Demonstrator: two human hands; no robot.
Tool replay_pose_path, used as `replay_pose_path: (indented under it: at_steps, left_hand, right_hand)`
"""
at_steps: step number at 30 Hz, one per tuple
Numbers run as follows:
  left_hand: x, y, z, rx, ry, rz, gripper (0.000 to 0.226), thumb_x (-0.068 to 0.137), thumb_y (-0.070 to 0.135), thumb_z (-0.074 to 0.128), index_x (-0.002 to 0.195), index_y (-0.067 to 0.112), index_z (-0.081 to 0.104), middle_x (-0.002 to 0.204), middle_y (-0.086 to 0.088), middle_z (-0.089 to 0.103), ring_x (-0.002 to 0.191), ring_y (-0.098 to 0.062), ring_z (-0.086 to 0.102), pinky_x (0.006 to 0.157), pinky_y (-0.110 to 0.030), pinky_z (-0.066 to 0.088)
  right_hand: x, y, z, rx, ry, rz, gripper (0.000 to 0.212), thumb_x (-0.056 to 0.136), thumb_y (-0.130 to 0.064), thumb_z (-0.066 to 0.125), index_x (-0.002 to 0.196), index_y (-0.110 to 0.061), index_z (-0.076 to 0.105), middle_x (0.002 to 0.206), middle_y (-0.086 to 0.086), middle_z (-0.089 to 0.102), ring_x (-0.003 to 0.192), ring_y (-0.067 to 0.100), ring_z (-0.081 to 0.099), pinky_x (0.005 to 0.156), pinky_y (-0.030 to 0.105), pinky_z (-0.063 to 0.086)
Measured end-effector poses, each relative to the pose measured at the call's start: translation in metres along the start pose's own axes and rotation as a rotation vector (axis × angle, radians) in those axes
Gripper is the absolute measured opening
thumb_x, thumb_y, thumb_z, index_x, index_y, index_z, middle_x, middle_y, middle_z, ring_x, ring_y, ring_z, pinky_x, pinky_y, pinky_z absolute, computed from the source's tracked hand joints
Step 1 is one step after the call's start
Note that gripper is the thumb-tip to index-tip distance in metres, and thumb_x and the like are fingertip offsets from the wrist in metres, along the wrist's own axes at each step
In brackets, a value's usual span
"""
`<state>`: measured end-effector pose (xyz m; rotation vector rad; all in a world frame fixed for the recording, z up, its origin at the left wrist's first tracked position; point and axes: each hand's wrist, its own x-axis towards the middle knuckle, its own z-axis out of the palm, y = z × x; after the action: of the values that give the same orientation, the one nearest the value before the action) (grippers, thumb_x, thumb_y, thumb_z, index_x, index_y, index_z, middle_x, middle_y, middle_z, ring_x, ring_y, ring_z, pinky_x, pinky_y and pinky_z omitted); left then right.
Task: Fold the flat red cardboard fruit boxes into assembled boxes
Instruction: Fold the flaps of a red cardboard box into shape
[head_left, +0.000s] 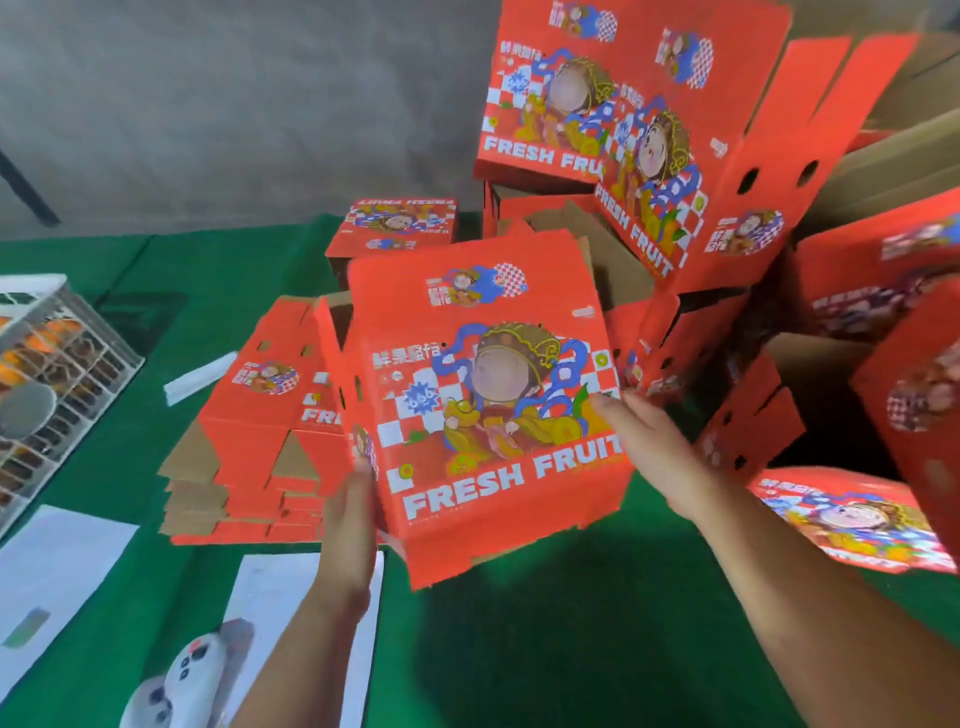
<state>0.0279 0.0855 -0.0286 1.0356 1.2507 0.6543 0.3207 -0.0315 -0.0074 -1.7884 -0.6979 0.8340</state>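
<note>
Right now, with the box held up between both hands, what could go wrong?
1. The left hand grips only an edge of the red box and the right hand presses its side; it may slip.
2. The leaning box pile close behind could topple if bumped.

Both bare forearms reach forward and upward from the lower edge. The left hand (353, 499) grips the left side of a red printed cardboard box (493, 415); the right hand (649, 441) presses its right side, fingers extended.
</note>
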Motion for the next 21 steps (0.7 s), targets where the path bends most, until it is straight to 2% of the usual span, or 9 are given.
replay_pose_path:
  at_steps: [2, 4, 6, 8, 10, 13, 16, 18, 21]
  left_hand:
    - [-0.011, 0.003, 0.015, -0.215, -0.160, -0.096, 0.074, 0.114, 0.040, 0.024, 0.070, 0.020, 0.080, 0.067, -0.009, 0.070, 0.058, -0.021, 0.070, 0.057, -0.030, 0.061]
    - [-0.024, 0.011, 0.032, -0.390, -0.319, -0.163, 0.083, 0.113, 0.046, 0.020, 0.058, 0.024, 0.078, 0.055, 0.000, 0.067, 0.047, -0.012, 0.066, 0.045, -0.022, 0.055]
    - [-0.035, 0.019, 0.042, -0.362, -0.322, -0.108, 0.062, 0.106, 0.063, 0.032, 0.100, 0.029, 0.083, 0.092, -0.006, 0.078, 0.082, -0.021, 0.077, 0.071, -0.036, 0.063]
    - [-0.034, 0.019, 0.039, -0.361, -0.198, -0.010, 0.052, 0.102, 0.063, 0.046, 0.145, 0.035, 0.053, 0.133, -0.007, 0.067, 0.116, -0.029, 0.068, 0.098, -0.047, 0.055]
    - [-0.027, 0.018, 0.027, -0.302, -0.034, 0.204, 0.033, 0.110, 0.041, 0.046, 0.142, 0.035, 0.044, 0.126, -0.009, 0.064, 0.100, -0.025, 0.067, 0.084, -0.039, 0.056]
    - [-0.028, 0.015, 0.019, -0.134, -0.110, 0.371, 0.025, 0.110, 0.029, 0.038, 0.123, 0.022, 0.058, 0.096, -0.021, 0.061, 0.070, -0.027, 0.059, 0.065, -0.039, 0.050]
    - [-0.033, 0.016, 0.014, 0.005, -0.145, 0.375, 0.063, 0.093, 0.070, 0.043, 0.111, 0.016, 0.069, 0.099, -0.013, 0.069, 0.091, -0.020, 0.066, 0.087, -0.042, 0.052]
    - [-0.035, 0.016, 0.010, 0.048, -0.165, 0.363, 0.094, 0.079, 0.091, 0.049, 0.143, 0.023, 0.057, 0.139, -0.002, 0.062, 0.128, -0.014, 0.059, 0.113, -0.048, 0.045]
    - [-0.044, 0.021, 0.012, 0.034, -0.167, 0.403, 0.096, 0.066, 0.097, 0.058, 0.149, 0.052, 0.038, 0.148, 0.024, 0.045, 0.139, 0.005, 0.045, 0.120, -0.041, 0.036]
  right_hand:
    - [-0.015, 0.003, 0.012, -0.047, -0.137, -0.015, 0.048, 0.102, -0.050, 0.059, 0.148, -0.037, 0.055, 0.138, -0.024, 0.061, 0.121, -0.009, 0.057, 0.112, 0.027, 0.039]
    - [-0.027, 0.009, 0.021, -0.068, -0.090, -0.005, 0.069, 0.098, -0.055, 0.062, 0.159, -0.040, 0.035, 0.141, -0.030, 0.049, 0.130, -0.008, 0.047, 0.112, 0.025, 0.031]
    - [-0.037, 0.013, 0.020, 0.013, 0.006, 0.008, 0.067, 0.098, -0.053, 0.064, 0.158, -0.041, 0.037, 0.134, -0.032, 0.051, 0.121, -0.014, 0.050, 0.104, 0.021, 0.034]
    - [-0.046, 0.017, 0.010, 0.102, 0.086, -0.013, 0.053, 0.099, -0.043, 0.066, 0.150, -0.040, 0.048, 0.132, -0.025, 0.060, 0.107, -0.018, 0.059, 0.096, 0.018, 0.041]
    - [-0.053, 0.016, -0.002, 0.136, 0.144, -0.040, 0.037, 0.101, -0.029, 0.066, 0.136, -0.035, 0.057, 0.123, -0.007, 0.069, 0.096, -0.006, 0.069, 0.083, 0.017, 0.050]
    - [-0.059, -0.001, -0.018, 0.244, 0.115, 0.003, 0.029, 0.102, -0.019, 0.061, 0.129, -0.029, 0.061, 0.099, -0.007, 0.074, 0.074, -0.003, 0.072, 0.062, 0.018, 0.053]
    - [-0.067, -0.017, -0.028, 0.274, -0.007, -0.011, 0.044, 0.101, -0.026, 0.061, 0.144, -0.025, 0.059, 0.118, -0.008, 0.076, 0.102, 0.004, 0.072, 0.093, 0.027, 0.056]
    - [-0.076, -0.026, -0.033, 0.247, -0.041, -0.060, 0.064, 0.092, -0.039, 0.066, 0.153, -0.029, 0.050, 0.141, -0.006, 0.065, 0.127, 0.014, 0.064, 0.115, 0.039, 0.044]
    - [-0.093, -0.036, -0.039, 0.088, -0.140, -0.159, 0.098, 0.076, -0.060, 0.082, 0.159, -0.039, 0.034, 0.130, -0.019, 0.069, 0.112, -0.003, 0.067, 0.098, 0.017, 0.049]
